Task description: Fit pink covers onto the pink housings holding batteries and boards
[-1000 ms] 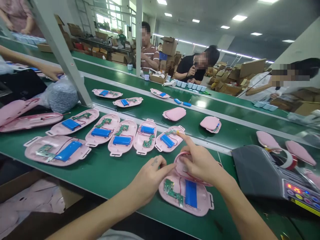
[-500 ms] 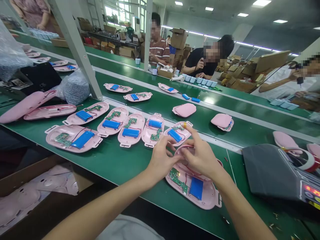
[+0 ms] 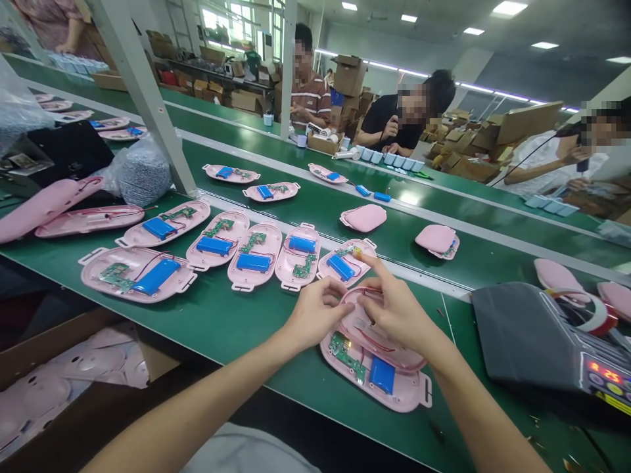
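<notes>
In the head view, my left hand [image 3: 315, 314] grips the left edge of a pink plastic cover [image 3: 359, 323], its inner side up with red wires along the rim. My right hand [image 3: 397, 309] pinches the same cover near its upper edge, index finger stretched out ahead. Beneath the cover lies a pink shell [image 3: 407, 393], partly hidden by it. Inside that shell are a green circuit board [image 3: 348, 357] with a small lit yellow spot and a blue battery [image 3: 382, 375]. Just beyond my fingers sits another open shell [image 3: 362, 263] with its own battery.
Several open pink shells [image 3: 255, 279] with boards and batteries line the green bench [image 3: 236, 335] to the left. A dark machine [image 3: 525, 341] with a red display stands right. A slanted metal post [image 3: 148, 98] rises at left. Co-workers [image 3: 417, 115] sit across the bench.
The cover has tipped down and flatter over the shell, so more of its inside shows. Both hands still hold it and have shifted only slightly. The view has moved a little.
</notes>
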`<state>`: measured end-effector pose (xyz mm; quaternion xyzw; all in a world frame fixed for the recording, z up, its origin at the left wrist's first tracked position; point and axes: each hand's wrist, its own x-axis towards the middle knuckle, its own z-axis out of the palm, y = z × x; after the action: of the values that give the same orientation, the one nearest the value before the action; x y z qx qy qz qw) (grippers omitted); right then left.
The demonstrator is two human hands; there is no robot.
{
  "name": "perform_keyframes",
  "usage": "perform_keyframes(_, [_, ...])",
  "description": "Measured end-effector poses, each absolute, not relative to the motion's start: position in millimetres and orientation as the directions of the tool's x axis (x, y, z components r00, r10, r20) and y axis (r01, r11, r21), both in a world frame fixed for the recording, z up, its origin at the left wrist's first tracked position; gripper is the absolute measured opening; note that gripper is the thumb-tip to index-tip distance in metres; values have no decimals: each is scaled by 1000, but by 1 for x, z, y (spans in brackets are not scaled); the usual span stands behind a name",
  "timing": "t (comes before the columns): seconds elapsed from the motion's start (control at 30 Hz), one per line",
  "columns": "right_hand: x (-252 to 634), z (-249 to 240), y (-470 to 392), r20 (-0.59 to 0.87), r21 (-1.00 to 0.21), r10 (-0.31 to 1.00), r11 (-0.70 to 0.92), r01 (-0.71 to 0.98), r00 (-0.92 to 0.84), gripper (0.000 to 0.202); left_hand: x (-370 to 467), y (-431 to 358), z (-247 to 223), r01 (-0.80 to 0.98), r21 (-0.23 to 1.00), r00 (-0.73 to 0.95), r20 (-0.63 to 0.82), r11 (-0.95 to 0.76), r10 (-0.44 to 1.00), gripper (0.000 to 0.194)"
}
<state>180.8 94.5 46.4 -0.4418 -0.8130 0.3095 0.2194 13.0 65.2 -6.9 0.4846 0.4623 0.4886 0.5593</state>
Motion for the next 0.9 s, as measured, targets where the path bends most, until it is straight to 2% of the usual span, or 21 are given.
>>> perform_keyframes(0.1, [183, 45, 91, 162, -717, 847, 454, 529, -507, 65, 9, 64, -6, -106, 993, 207, -25, 48, 978, 19])
perform_keyframes(0.2, [187, 40, 84, 327, -687, 843, 522, 506, -426, 45, 8, 63, -7, -155, 985, 201, -49, 81, 978, 25])
perform_keyframes(0.27, [189, 36, 80, 395, -660, 829, 556, 506, -395, 36, 9, 63, -9, -184, 979, 186, -56, 91, 981, 21])
perform_keyframes(0.43, [174, 30, 81, 518, -574, 796, 595, 562, -313, 47, 14, 61, -8, -232, 970, 164, -36, 74, 986, 17])
perform_keyframes(0.6, [171, 32, 72, 626, -501, 685, 720, 481, -373, 29, 14, 62, -7, -258, 960, 130, -74, 106, 989, 15])
perform_keyframes(0.77, [168, 37, 66, 581, -435, 715, 677, 594, -389, 35, 15, 63, -8, -309, 938, 147, -117, 158, 982, 18])
perform_keyframes(0.83, [158, 36, 71, 599, -366, 686, 693, 622, -413, 28, 17, 62, -10, -322, 937, 160, -87, 136, 983, 25])
perform_keyframes(0.9, [153, 34, 73, 617, -375, 663, 722, 582, -424, 20, 16, 62, -13, -323, 941, 150, -55, 101, 987, 28])
